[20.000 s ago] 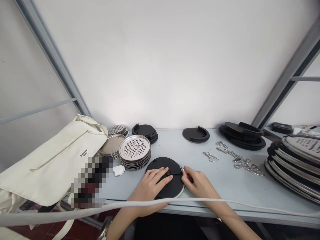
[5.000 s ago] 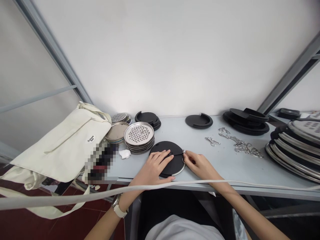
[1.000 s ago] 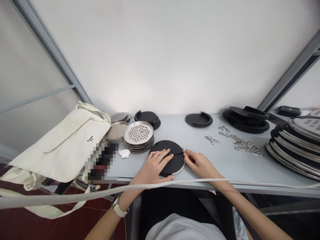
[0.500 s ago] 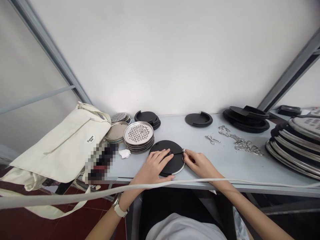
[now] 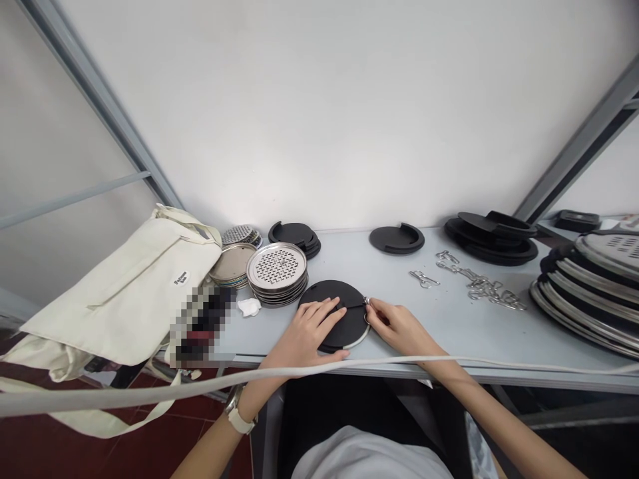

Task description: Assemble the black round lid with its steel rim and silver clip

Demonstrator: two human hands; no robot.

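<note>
A round black disc [image 5: 352, 320] lies on the table close to its front edge, with a strip of pale rim showing at its lower right. Over its left part my left hand [image 5: 313, 330] rests, fingers spread and pressing on the top. At the disc's right edge my right hand [image 5: 394, 324] pinches a small metal clip [image 5: 367, 301]; a bit of shiny wire shows at the fingertips, the rest is hidden. Similar loose wire clips [image 5: 486, 287] lie in a pile to the right, and a separate one [image 5: 424, 279] lies nearer the disc.
Perforated metal discs [image 5: 277, 267] stand stacked at left, beside a crumpled white tissue [image 5: 248, 307] and a cream bag [image 5: 130, 286]. Black round holders [image 5: 397, 239] sit along the wall. Larger metal discs [image 5: 589, 299] are piled at right. A white cable [image 5: 200, 386] crosses in front.
</note>
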